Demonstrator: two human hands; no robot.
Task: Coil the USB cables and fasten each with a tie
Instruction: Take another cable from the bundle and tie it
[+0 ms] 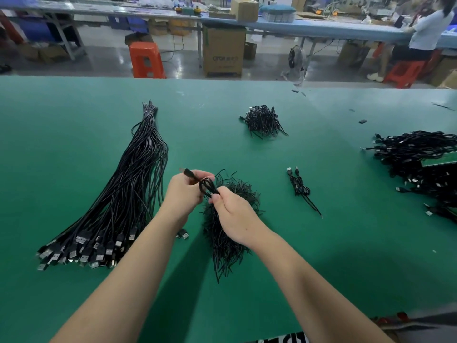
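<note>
left hand (184,191): raised over the table, fingers curled round one black cable, plug end sticking out past the thumb to the upper left
right hand (232,214): just beside the left, thumb and fingers pinching the same cable at the base of its loop
cable (206,186): thin, black, bent into a small narrow loop between the two hands; metal plug tip at the far left end
ties (226,226): loose heap of short black wire ties on the table, right under the right hand, partly hidden by it
straight cables (118,201): big bundle left of the hands, uncoiled, tied together at the far end, silver plugs fanned out at the near end
coiled cable (300,188): single one on the table right of the hands, both plugs pointing away, tail trailing toward the near side
far heap (263,121): small black tangle beyond the hands
right pile (420,164): coiled cables stacked at the right edge
table (74,115): green mat surface
</note>
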